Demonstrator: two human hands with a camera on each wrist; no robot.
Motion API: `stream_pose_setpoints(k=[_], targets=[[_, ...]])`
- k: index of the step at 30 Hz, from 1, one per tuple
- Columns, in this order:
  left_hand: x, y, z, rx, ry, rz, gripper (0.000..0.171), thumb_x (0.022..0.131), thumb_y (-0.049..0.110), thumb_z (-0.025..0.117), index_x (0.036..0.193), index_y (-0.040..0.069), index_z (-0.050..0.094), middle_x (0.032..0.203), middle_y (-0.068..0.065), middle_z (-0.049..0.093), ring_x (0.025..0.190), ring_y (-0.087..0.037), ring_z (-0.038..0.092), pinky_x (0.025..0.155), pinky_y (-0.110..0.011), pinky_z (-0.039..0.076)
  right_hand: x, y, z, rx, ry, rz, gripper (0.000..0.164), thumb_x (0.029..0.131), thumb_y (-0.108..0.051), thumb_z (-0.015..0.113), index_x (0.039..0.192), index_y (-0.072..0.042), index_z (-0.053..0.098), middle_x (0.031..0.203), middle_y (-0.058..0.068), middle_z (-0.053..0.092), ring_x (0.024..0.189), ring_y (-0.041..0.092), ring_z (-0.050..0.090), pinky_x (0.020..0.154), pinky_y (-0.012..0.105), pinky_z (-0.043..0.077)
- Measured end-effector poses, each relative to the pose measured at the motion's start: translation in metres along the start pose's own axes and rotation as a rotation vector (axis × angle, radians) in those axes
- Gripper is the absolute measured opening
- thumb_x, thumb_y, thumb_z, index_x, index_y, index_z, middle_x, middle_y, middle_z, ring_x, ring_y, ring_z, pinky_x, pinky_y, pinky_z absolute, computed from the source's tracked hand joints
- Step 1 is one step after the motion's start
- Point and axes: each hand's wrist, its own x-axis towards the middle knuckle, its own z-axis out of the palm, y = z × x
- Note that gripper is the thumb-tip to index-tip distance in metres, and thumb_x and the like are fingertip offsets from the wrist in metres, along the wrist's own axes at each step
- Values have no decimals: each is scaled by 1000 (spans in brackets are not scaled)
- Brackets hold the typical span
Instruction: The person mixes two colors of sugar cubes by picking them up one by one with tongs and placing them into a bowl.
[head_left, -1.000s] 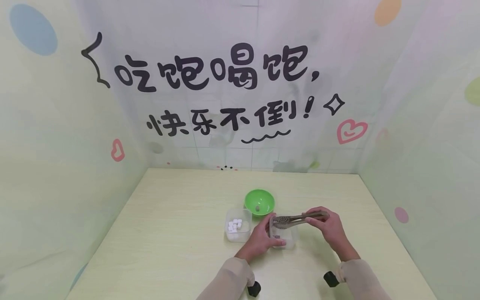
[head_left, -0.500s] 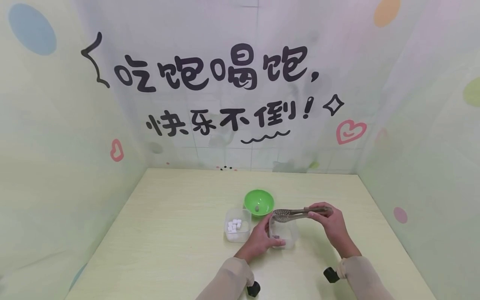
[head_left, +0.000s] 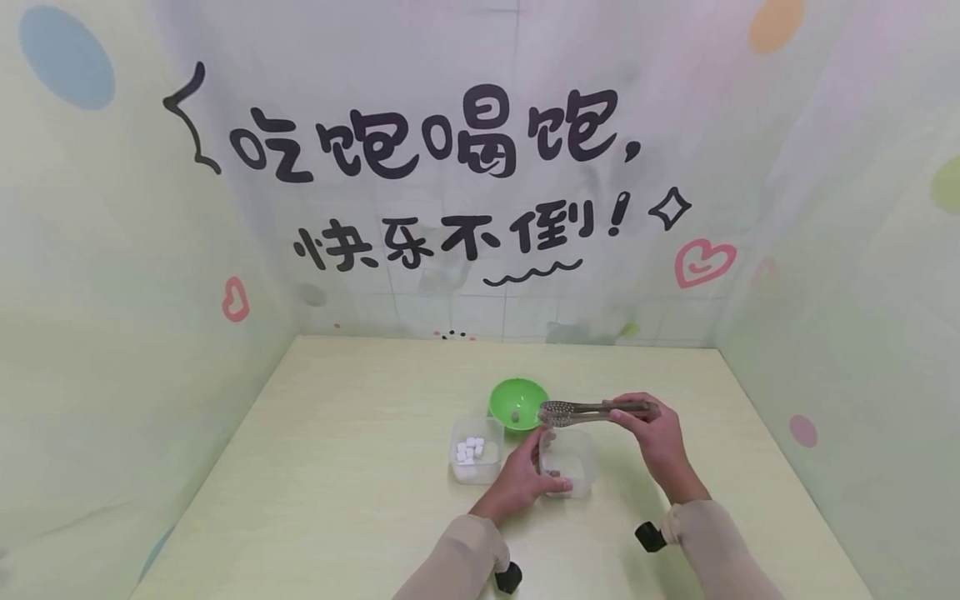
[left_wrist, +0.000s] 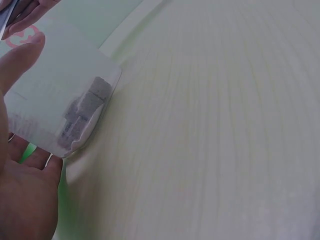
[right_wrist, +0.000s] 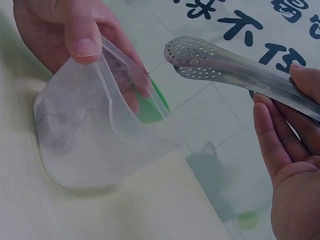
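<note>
My left hand (head_left: 514, 475) grips a clear plastic container (head_left: 583, 460) from its left side, thumb on the near wall. Greyish-purple cubes (left_wrist: 85, 112) show through the container's wall in the left wrist view. My right hand (head_left: 658, 435) holds metal tongs (head_left: 592, 409) with perforated tips. In the head view those tips are above the container's far rim and overlap the right edge of a green bowl (head_left: 516, 388). The right wrist view has the tongs' tips (right_wrist: 192, 60) close together; I cannot tell whether anything is between them. One grey cube (head_left: 515, 417) lies in the bowl.
Left of my left hand stands a second clear container (head_left: 468, 477) with several white cubes (head_left: 470, 451). The bowl is just behind both containers. A printed fabric wall (head_left: 360, 308) rises at the table's back edge, with side walls left and right.
The tongs have risen from the container's mouth and shifted back toward the bowl, carried by my right hand. My left hand and the container have stayed in place.
</note>
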Motion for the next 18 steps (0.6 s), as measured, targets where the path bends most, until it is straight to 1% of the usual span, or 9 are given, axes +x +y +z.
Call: stream_pose_setpoints(k=[3,6,9,13,18], targets=[[0,0,0,3,1,8,96,71,26,87,151,17,33,150,-8,40,136,-29,38,112,-42,30,3,-1,4,9,10,2,34,86,-15,76,110,6,64,96,2,73,85,8,65,77,19,50],[1,0,0,0,-4,-1,97,70,26,87,151,17,33,150,-7,40,137,-27,38,112,-39,30,6,-2,8,15,10,-1,33,86,-14,75,110,7,64,95,3,73,83,8,65,76,20,51],[1,1,-1,-4,-8,-3,99,70,26,87,152,16,31,151,-6,39,137,-26,37,112,-39,30,9,-4,12,13,6,-7,34,86,-16,76,109,7,64,96,4,73,83,9,65,76,21,51],[1,1,-1,-2,-9,6,100,72,25,87,153,13,30,152,-6,38,137,-27,37,112,-40,29,12,-7,16,8,9,-6,37,85,-22,77,108,5,65,98,5,73,85,11,65,77,22,51],[2,-2,-1,13,-8,10,100,72,27,86,153,13,29,151,-6,39,136,-28,38,112,-42,30,17,-5,20,22,8,4,37,85,-21,77,108,5,64,101,7,73,86,12,66,77,22,51]])
